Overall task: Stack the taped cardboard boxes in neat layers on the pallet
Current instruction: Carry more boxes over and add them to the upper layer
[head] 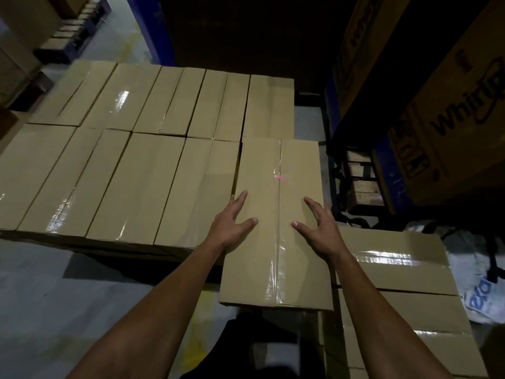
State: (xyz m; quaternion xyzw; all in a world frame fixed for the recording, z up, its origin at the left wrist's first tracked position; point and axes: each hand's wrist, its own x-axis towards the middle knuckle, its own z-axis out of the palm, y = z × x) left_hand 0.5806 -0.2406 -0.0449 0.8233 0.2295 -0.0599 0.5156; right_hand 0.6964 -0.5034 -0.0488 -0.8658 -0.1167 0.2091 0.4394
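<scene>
Fingers [240, 199] of the left hand [231, 224] are spread and lie along the left edge of the taped cardboard box [276, 214], with the thumb resting flat on its top face. Fingers of the right hand [318, 228] are likewise spread, draped over the right edge of the same box, thumb on top. Neither hand curls under the box; both press against it from opposite sides.

Position of the box: it sits at the right end of the near row of the layer of boxes [131, 170], its far end just beside the neighbouring box in that row, its near end projecting toward the person past the front line of the layer. A strip of clear tape runs lengthwise down the middle of its top. A small red light spot [279, 177] falls on the tape.

Further taped boxes [396, 272] stand to the right of the person, below the right forearm. Large printed cartons [448, 127] stand at upper right. Grey floor [41, 296] shows at lower left
</scene>
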